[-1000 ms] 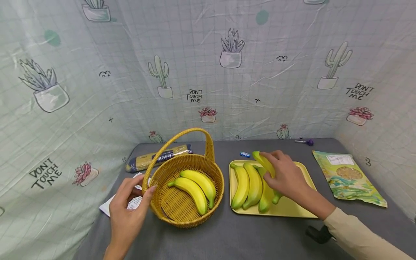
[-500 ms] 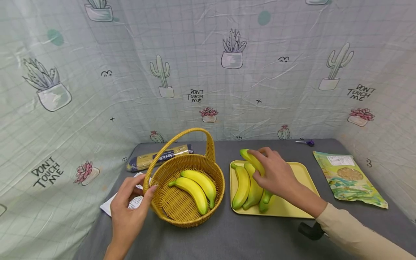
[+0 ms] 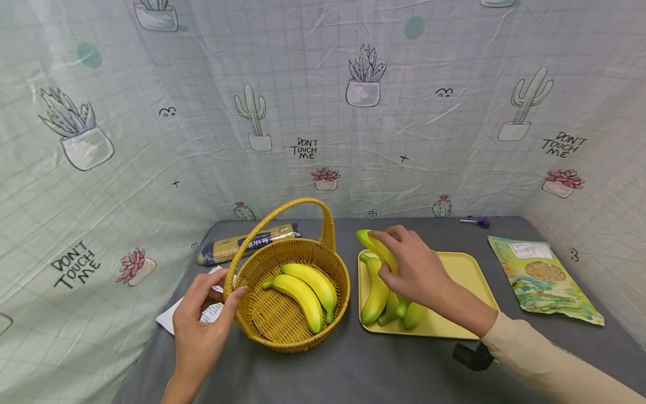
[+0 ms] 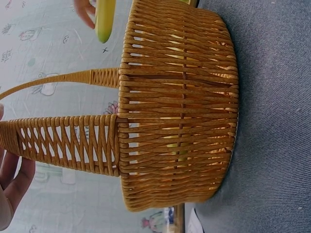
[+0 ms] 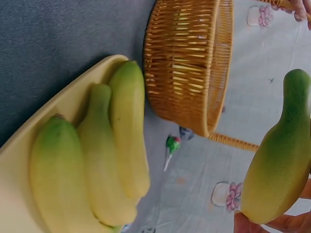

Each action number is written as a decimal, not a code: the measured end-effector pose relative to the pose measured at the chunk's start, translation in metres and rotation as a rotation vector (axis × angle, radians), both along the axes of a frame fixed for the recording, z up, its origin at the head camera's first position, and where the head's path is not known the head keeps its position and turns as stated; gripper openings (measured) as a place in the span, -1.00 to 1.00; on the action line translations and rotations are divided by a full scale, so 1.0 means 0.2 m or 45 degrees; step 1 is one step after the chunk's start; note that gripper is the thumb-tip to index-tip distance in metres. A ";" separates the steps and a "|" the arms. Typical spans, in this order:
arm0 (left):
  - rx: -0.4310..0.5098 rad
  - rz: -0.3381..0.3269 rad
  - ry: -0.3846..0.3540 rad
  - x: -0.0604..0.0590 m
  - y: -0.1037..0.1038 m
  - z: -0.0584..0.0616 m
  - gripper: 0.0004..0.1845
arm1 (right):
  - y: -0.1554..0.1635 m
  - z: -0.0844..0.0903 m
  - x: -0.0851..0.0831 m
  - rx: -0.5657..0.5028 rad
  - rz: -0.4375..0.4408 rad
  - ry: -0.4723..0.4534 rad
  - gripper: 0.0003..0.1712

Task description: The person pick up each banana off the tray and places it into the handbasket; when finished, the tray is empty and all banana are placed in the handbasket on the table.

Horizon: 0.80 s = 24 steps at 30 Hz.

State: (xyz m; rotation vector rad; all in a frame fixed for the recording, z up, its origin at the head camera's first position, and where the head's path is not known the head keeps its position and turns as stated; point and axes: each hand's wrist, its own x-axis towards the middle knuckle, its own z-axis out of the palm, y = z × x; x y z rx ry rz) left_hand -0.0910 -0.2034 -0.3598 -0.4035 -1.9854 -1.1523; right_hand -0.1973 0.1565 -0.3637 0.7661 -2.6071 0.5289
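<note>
Right hand (image 3: 411,269) grip closed around one banana (image 3: 375,248), held above the yellow tray (image 3: 466,269), frame centre. Left hand (image 3: 199,320) grips the basket (image 3: 262,322) rim, lower left.

Basket handle (image 3: 282,216) is arching over the wicker basket (image 3: 292,331), narrowing entry from above w/ two bananas (image 3: 305,292) filling the right half; left half is lying free.

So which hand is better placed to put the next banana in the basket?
Right. The right hand already grips a banana lifted off the tray, beside the basket. The left hand is busy holding the basket's rim.
</note>
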 end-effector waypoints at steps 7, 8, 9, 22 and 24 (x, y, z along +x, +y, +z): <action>0.006 -0.011 0.031 -0.01 0.00 0.00 -0.52 | -0.07 0.05 0.01 0.017 0.033 -0.003 -0.30; 0.008 -0.013 0.036 -0.01 0.00 0.00 -0.52 | -0.08 0.06 0.01 0.017 0.037 -0.003 -0.30; 0.010 -0.015 0.042 -0.01 0.00 0.00 -0.52 | -0.09 0.06 0.02 0.016 0.042 -0.002 -0.30; 0.010 0.015 0.045 -0.01 0.00 -0.01 -0.52 | -0.26 0.06 0.04 0.011 0.162 0.036 -0.31; 0.012 0.018 0.049 -0.01 0.00 -0.01 -0.52 | -0.29 0.06 0.04 0.017 0.175 0.024 -0.30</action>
